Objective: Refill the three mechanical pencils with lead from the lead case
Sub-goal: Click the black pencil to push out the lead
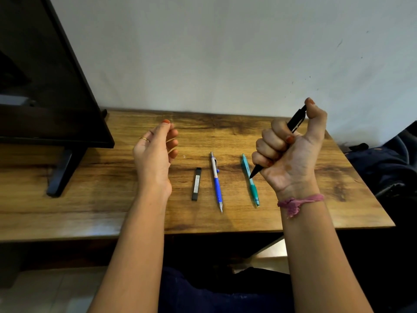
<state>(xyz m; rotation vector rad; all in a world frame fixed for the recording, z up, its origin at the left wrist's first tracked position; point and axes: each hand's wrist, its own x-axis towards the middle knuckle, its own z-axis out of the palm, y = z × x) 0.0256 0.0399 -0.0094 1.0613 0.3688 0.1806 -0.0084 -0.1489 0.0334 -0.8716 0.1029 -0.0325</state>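
Dark flat monitor (45, 82) stands upper left on the wooden counter (293, 211); mid-frame lie the slim black lead case (196, 187), closed, a blue-and-silver mechanical pencil (216, 181) and a teal mechanical pencil (250, 180); right hand (291, 150) fists a black mechanical pencil (293, 123), thumb on its cap; left hand (155, 147) loosely curled, empty

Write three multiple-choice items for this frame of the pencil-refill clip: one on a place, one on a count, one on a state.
1. Where does the lead case lie?
A. left of the blue pencil
B. between the two pencils on the table
C. in the left hand

2. How many pencils lie on the table?
A. one
B. two
C. three

3. What is the right hand doing?
A. resting flat on the table
B. gripping the black pencil, thumb on its top
C. holding the lead case

Answers: 1 A, the case sits just left of the blue pencil. 2 B, only the blue and the teal pencil lie there. 3 B, its fingers curl round the black barrel; the left hand holds nothing.
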